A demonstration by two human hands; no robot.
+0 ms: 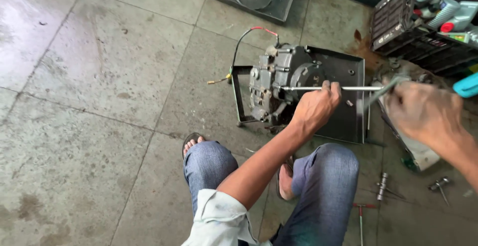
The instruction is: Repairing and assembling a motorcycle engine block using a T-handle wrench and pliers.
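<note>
A grey motorcycle engine (276, 79) sits in a dark metal tray (348, 121) on the floor, with red and black wires trailing from its top. My left hand (316, 105) grips a long thin steel rod (358, 88) that runs level into the engine's side. My right hand (423, 111), blurred by motion, is closed on a grey metal tool (386, 88) near the rod's right end, at the tray's right edge. My knees in blue jeans are just below.
A second dark tray (284, 7) with a cable and a yellow part lies at the top. A black crate (423, 47) of bottles stands at the top right. Small tools (382, 186) lie on the floor at the lower right. A turquoise object (467, 85) is at the right edge.
</note>
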